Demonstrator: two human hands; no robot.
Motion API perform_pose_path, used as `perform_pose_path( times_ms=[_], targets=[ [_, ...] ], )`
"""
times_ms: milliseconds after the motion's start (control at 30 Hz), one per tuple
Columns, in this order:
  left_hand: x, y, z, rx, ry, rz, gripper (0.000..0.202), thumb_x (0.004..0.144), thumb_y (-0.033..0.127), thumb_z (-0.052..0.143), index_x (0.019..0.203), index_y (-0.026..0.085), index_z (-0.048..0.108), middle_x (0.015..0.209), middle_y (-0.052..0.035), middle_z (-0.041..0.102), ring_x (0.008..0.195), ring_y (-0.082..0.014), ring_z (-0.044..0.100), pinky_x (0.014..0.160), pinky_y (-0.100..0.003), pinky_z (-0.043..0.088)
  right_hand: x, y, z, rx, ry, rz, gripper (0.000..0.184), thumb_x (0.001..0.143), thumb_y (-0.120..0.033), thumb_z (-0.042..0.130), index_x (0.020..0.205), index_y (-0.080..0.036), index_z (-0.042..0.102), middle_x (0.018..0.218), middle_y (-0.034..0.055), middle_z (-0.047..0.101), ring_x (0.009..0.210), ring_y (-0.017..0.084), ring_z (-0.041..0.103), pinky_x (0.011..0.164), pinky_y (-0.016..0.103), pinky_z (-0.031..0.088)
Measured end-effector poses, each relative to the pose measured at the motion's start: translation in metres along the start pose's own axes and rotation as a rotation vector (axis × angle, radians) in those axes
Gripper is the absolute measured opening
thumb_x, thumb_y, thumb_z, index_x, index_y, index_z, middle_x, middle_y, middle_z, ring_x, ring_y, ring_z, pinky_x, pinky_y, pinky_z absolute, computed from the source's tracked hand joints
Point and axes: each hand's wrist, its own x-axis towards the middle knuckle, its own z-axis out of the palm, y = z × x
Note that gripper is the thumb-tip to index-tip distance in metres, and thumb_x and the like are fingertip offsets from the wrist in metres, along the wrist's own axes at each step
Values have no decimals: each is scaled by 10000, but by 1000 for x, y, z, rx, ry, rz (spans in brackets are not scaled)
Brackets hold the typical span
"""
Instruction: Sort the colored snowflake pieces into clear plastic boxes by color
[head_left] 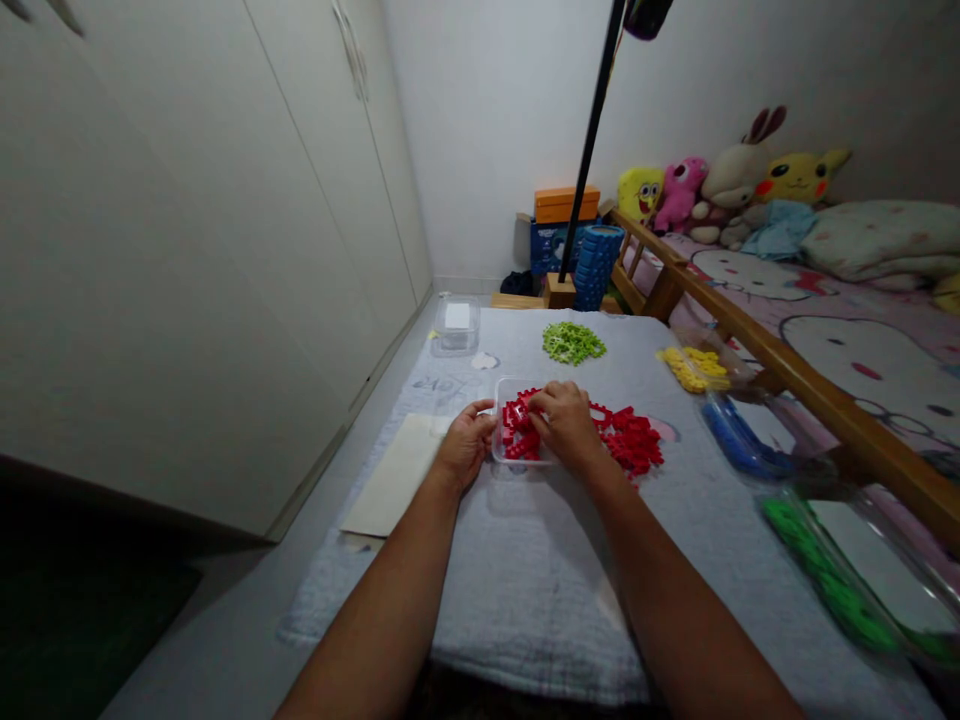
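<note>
A clear plastic box (504, 392) lies on a grey blanket (540, 560), with red plastic pieces (634, 440) in it and spilling out to its right. My left hand (465, 442) grips the box's left edge, thumb on the rim. My right hand (564, 422) rests on the red pieces at the box, fingers curled down over them; what they hold is hidden.
A light green pile (573, 342) lies farther back, and a second clear box (456, 326) at the back left. Bags of yellow (694, 368), blue (739, 440) and green pieces (832, 580) line the right side by a wooden bed rail (795, 375). A wardrobe stands left.
</note>
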Motion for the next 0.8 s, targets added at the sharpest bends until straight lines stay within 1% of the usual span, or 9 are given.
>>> perform_pose_path(
  times_ms=[200,300,400,467,533,600,667,733,800],
  targets=[
    [-2,2,2,0,1,-6,534,608,211,816,1075,173,561,706,25,675,564,-125,633,557,-236,497,12,-14,9,-103,-96,3,179,931,-278,588,1014,-214,734,1074,105,680,1064,274,503,860,384,326],
    [-3,3,2,3,3,-5,534,608,211,817,1076,173,562,685,34,662,554,-121,625,548,-229,488,15,-7,12,-17,-103,-8,222,954,-288,550,1067,-225,730,1112,101,700,1071,267,515,867,379,329],
    [-2,3,2,2,6,-6,533,605,205,818,1073,170,566,672,40,651,555,-117,624,535,-216,473,12,5,9,42,-48,53,277,962,-220,492,1113,-218,724,1183,100,706,1089,259,523,897,383,327],
    [-2,2,1,1,7,-7,526,608,201,815,1072,170,569,671,40,647,560,-117,628,529,-209,467,8,13,4,31,-27,107,298,940,-178,485,1095,-220,736,1184,97,714,1099,262,518,925,400,318],
    [-2,2,1,1,6,-9,519,611,197,811,1070,173,570,671,41,645,561,-118,631,524,-206,464,4,16,-2,19,-64,114,291,910,-165,506,1042,-234,756,1134,85,734,1111,268,510,964,431,303],
    [-1,1,0,2,5,-13,515,615,198,808,1071,177,567,677,41,648,557,-118,632,520,-206,464,0,13,-5,11,-138,60,272,886,-168,527,965,-252,773,1096,66,746,1150,278,498,1038,491,256],
    [-2,1,0,6,5,-15,517,617,205,812,1070,178,565,684,39,653,552,-118,632,519,-207,466,-3,8,-3,-9,-202,-10,269,876,-171,530,904,-266,780,1106,51,745,1219,299,471,1103,578,161],
    [-2,1,0,9,6,-16,527,614,212,821,1072,178,563,692,35,659,548,-117,631,524,-211,473,-5,4,2,-33,-237,-42,281,882,-173,517,877,-268,782,1136,47,739,1282,326,439,1124,646,72],
    [-2,2,0,9,6,-14,536,611,214,827,1076,176,563,701,30,666,555,-121,637,535,-217,483,-6,1,7,-48,-261,-42,295,891,-168,502,880,-262,782,1149,52,737,1316,345,423,1128,675,37]
  ],
)
